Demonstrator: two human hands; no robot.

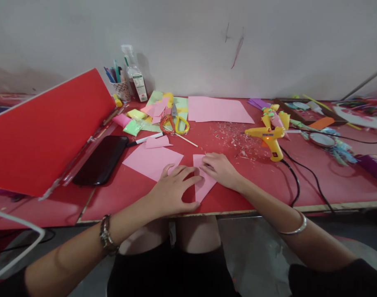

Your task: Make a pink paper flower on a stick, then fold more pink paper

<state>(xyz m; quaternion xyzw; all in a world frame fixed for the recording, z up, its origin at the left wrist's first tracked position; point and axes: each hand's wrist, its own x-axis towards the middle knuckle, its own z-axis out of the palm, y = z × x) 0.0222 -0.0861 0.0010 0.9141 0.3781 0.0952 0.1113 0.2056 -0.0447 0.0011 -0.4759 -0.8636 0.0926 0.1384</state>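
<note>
A small folded piece of pink paper (203,187) lies on the red table near its front edge. My left hand (174,187) rests at its left side with fingers spread, thumb and fingertips touching the paper's left edge. My right hand (221,169) lies on the upper right of the same piece, its fingers curled and pressed together against it; the fingertips are partly hidden. A larger pink sheet (154,160) lies flat to the left, partly under my left hand. A small pink paper strip (158,142) and a marker (146,139) are at its far edge.
Scissors (182,125) and a thin stick (186,140) lie beyond my hands. A yellow glue gun (268,138) with a cord stands right, near scattered scraps. More pink sheets (219,109) lie at the back. A black phone (101,161) and red board (52,136) are left, a bottle (135,78) behind.
</note>
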